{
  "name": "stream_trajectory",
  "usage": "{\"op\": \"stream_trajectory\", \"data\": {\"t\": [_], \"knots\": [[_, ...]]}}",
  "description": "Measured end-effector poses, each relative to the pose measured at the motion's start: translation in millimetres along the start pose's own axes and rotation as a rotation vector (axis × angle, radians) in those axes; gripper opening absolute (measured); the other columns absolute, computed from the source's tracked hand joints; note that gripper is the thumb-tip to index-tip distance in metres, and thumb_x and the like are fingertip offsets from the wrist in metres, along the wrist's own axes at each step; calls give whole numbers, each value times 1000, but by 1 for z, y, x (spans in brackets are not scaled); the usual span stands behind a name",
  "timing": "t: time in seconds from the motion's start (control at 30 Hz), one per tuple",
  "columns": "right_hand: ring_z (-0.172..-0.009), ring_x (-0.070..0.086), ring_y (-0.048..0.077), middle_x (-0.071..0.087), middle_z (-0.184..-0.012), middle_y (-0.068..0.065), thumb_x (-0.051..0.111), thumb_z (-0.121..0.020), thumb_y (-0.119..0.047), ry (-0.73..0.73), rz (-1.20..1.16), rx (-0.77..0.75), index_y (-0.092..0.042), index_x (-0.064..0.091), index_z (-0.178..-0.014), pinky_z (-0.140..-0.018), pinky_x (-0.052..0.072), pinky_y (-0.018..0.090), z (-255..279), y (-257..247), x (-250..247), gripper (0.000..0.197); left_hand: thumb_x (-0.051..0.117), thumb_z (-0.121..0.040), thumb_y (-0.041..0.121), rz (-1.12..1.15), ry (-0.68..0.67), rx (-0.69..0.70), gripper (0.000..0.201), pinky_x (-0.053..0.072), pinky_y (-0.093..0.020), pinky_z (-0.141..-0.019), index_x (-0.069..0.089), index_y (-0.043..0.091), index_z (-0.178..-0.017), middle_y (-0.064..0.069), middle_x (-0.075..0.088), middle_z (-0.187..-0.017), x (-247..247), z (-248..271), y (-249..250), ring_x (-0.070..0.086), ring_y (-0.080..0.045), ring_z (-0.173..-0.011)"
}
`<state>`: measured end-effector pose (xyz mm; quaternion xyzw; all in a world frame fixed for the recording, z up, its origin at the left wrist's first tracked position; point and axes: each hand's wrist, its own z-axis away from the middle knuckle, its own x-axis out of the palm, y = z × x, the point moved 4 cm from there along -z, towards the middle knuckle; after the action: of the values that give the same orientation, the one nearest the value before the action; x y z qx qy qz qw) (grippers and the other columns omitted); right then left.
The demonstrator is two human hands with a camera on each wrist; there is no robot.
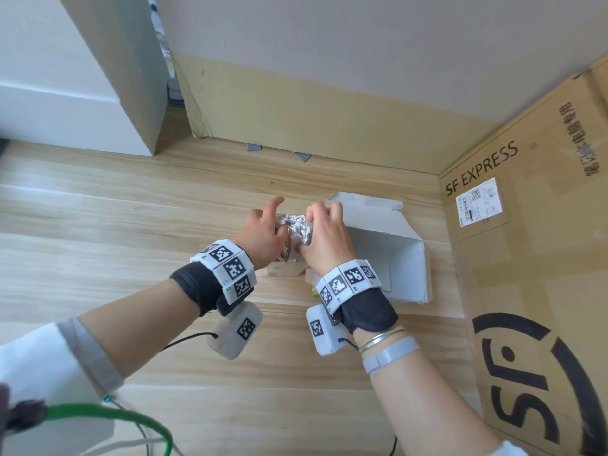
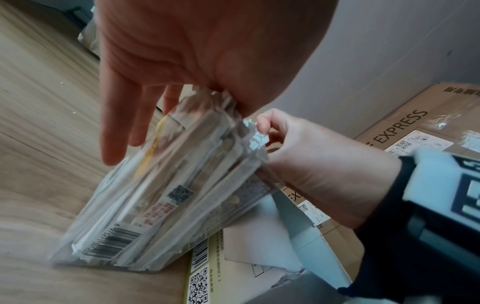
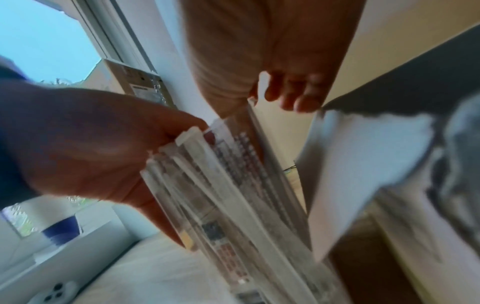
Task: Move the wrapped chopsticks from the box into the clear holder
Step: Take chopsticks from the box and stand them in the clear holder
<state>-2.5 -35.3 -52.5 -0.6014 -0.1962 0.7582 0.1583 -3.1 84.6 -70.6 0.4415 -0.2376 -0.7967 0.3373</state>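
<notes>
Wrapped chopsticks [image 2: 166, 185] stand bunched in the clear holder [image 2: 109, 246], both hands' fingers [image 2: 262, 123] clamped on their tops, likely squaring them.

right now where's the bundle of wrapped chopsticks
In the head view the wrapped chopsticks stand mid-table between the left hand and right hand, just left of the open white box.
</notes>
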Motion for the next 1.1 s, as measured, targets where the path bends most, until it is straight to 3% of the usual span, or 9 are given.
{"op": "stream_trajectory", "data": {"t": [0.1, 0.17, 0.33, 0.43, 0.5, 0.6, 0.7, 0.9, 1.1], "knots": [[-101, 55, 22, 48, -124, 7, 70, -78, -21, -179, -99, 132, -21, 38, -131, -81, 43, 25, 1, 4, -3, 62, 34, -95, 24, -6, -4, -19, 58, 47, -44, -84, 7, 33, -145, -28, 43, -126, -3, 2, 0, 56, -37, -98], [-112, 57, 24, 56, -123, 7, 64, -83, -32, -308, -93, 189, -26, 31, -141, -92, 49, 33, 2, 4, -4, 67, 32, -96, 25, -17, -27, -22, 58, 53, -43, -72, 3, 34, -145, -27, 51, -117, -3, 2, 0, 61, -37, -85], [-91, 63, 19, 50, -126, 4, 50, -91, -29, -410, -354, 338, -30, 13, -149, -76, 60, 38, 6, -2, 0, 68, 32, -95, 15, -12, -27, 17, 60, 36, -27, -44, 3, 28, -146, -15, 55, -77, -4, -3, 6, 47, -22, -51], [-77, 60, 16, 52, -107, 2, 46, -90, -27, -363, -434, 363, -28, 17, -149, -81, 58, 42, 1, -5, -1, 65, 34, -94, 14, -27, -7, 45, 63, 32, -27, -50, 2, 29, -147, -14, 53, -78, -11, -8, 14, 41, -18, -48], [-82, 62, 20, 54, -110, 3, 44, -91, -27, -331, -440, 368, -26, 20, -148, -84, 57, 43, -5, -9, -5, 62, 35, -95, 14, -30, 14, 64, 64, 32, -27, -49, 1, 30, -147, -17, 52, -83, -19, -12, 20, 42, -17, -49], [-84, 65, 22, 59, -120, 9, 37, -95, -25, -283, -405, 329, -26, 19, -149, -82, 58, 42, -20, -19, -17, 57, 37, -94, 12, -1, 44, 83, 66, 29, -22, -42, -1, 29, -147, -7, 48, -63, -33, -23, 28, 39, -15, -44], [-68, 63, 19, 63, -117, 9, 31, -97, -23, -233, -296, 256, -25, 18, -149, -78, 58, 40, -44, -27, -25, 53, 41, -94, 13, 24, 95, 99, 69, 27, -22, -39, -1, 27, -147, -1, 41, -52, -50, -37, 35, 36, -16, -41], [-85, 66, 33, 57, -125, 19, 30, -96, -11, -155, -353, 261, -18, 26, -147, -81, 56, 50, -96, -35, -24, 51, 44, -93, 17, 32, 201, 117, 66, 27, -25, -41, 6, 25, -146, 0, 40, -52, -79, -69, 42, 37, -16, -42], [-98, 65, 35, 56, -129, 17, 30, -96, -9, -146, -249, 233, -16, 22, -148, -85, 55, 46, -130, -41, -21, 53, 42, -92, 12, 12, 240, 121, 61, 24, -24, -42, 15, 20, -146, 3, 40, -57, -93, -91, 44, 36, -13, -45]]}}
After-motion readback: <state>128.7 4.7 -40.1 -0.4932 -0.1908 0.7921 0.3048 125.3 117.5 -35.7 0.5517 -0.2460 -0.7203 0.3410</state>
